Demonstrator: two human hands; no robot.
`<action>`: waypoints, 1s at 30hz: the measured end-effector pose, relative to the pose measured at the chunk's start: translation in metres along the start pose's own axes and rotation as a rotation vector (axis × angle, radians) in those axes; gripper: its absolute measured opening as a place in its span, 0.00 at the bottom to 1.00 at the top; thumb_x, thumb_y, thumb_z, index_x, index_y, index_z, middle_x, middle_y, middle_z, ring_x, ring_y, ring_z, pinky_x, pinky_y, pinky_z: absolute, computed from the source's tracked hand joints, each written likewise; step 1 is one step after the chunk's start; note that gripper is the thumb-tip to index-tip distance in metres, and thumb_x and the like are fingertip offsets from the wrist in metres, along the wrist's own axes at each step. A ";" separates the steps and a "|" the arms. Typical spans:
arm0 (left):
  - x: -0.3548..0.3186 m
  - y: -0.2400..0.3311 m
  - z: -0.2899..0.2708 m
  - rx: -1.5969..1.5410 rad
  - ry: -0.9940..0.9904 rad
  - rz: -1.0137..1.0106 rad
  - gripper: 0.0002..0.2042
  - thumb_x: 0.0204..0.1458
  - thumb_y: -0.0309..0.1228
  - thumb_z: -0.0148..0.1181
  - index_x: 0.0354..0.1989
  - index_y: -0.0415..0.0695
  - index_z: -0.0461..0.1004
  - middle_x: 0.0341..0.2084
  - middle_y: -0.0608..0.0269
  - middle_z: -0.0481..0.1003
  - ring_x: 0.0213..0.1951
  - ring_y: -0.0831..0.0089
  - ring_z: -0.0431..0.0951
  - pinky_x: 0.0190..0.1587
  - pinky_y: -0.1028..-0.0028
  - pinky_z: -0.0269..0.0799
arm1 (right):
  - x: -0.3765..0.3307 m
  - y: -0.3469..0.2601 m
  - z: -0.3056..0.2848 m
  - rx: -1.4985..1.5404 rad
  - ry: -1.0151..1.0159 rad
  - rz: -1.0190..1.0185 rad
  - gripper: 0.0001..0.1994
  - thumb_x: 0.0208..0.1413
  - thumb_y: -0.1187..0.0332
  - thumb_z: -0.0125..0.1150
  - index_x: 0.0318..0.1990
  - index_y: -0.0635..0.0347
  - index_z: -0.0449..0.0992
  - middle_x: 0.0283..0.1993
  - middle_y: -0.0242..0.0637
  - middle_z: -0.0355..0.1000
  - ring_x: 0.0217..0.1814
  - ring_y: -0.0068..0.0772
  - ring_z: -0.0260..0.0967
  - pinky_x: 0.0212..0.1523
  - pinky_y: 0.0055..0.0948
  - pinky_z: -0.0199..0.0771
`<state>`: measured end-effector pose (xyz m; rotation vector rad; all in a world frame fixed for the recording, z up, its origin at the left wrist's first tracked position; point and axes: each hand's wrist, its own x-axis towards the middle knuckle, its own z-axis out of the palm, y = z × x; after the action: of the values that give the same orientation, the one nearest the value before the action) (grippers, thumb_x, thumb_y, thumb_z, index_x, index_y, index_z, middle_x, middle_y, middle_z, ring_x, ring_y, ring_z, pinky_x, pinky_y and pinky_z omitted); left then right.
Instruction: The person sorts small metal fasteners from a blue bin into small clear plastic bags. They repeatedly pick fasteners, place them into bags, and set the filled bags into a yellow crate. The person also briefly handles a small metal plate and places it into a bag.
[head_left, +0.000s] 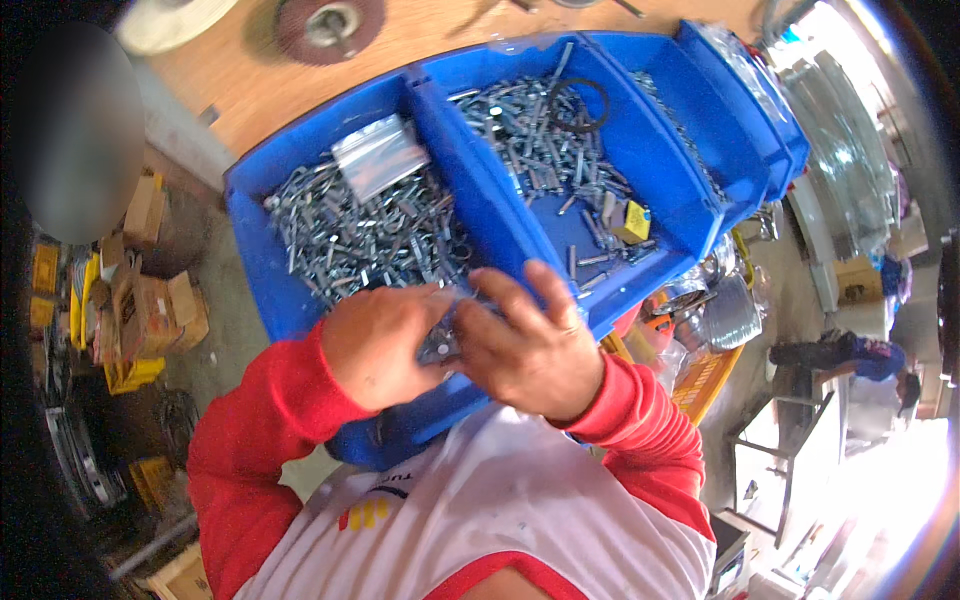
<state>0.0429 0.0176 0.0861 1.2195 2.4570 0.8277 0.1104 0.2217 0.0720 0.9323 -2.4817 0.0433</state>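
Note:
Over the front edge of the left blue bin [245, 215], my left hand [385, 340] and my right hand [530, 350] meet. Between them is what looks like a small clear plastic bag [437, 347] with metal pieces in it, mostly covered by my fingers. My left hand is closed around its left side. The right-hand fingers are bent onto it from the other side, partly blurred. Many small metal fasteners [350, 240] fill the bin behind my hands. A flat clear zip bag [380, 158] lies on top of them.
The middle blue bin [630, 135] holds more metal pins, a black ring [578, 105] and a small yellow box [631, 222]. More blue bins stand to the right. A flap disc [330, 25] lies on the wooden table [235, 75]. An orange crate [710, 385] is at right; a person [850, 355] bends farther off.

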 end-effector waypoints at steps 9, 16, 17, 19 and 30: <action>0.038 0.001 0.001 -0.041 -0.235 -0.095 0.25 0.41 0.35 0.74 0.48 0.38 0.76 0.42 0.46 0.79 0.37 0.49 0.83 0.41 0.59 0.79 | -0.041 0.102 -0.005 0.426 0.252 0.221 0.05 0.42 0.71 0.69 0.30 0.54 0.82 0.31 0.34 0.77 0.30 0.38 0.75 0.31 0.34 0.71; 0.046 -0.017 0.013 -0.084 -0.320 -0.111 0.26 0.43 0.38 0.72 0.50 0.38 0.77 0.51 0.44 0.78 0.45 0.47 0.82 0.47 0.57 0.79 | -0.047 0.211 0.131 0.388 -0.309 0.800 0.11 0.53 0.63 0.62 0.34 0.61 0.84 0.33 0.52 0.80 0.36 0.57 0.80 0.40 0.49 0.81; 0.046 -0.018 0.013 -0.080 -0.323 -0.127 0.26 0.43 0.39 0.72 0.51 0.38 0.77 0.53 0.44 0.77 0.46 0.47 0.82 0.48 0.57 0.79 | -0.041 0.214 0.146 0.376 -0.415 0.820 0.12 0.52 0.62 0.62 0.35 0.61 0.83 0.33 0.54 0.80 0.37 0.58 0.80 0.41 0.51 0.82; 0.047 -0.020 0.013 -0.066 -0.334 -0.127 0.28 0.44 0.39 0.72 0.53 0.38 0.77 0.56 0.43 0.76 0.48 0.47 0.81 0.50 0.58 0.79 | -0.029 0.215 0.162 0.265 -0.514 0.803 0.14 0.52 0.60 0.62 0.34 0.63 0.84 0.34 0.55 0.80 0.37 0.59 0.80 0.42 0.51 0.82; 0.038 -0.021 0.017 0.025 -0.243 -0.023 0.24 0.45 0.40 0.70 0.49 0.40 0.78 0.47 0.49 0.79 0.44 0.49 0.81 0.46 0.55 0.80 | -0.007 0.219 0.181 0.270 -0.677 0.959 0.17 0.48 0.58 0.68 0.40 0.63 0.84 0.44 0.55 0.81 0.48 0.57 0.81 0.51 0.49 0.81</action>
<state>0.0143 0.0444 0.0602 1.2202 2.2869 0.6043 -0.1001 0.3588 -0.0613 -0.3197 -3.3776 0.4462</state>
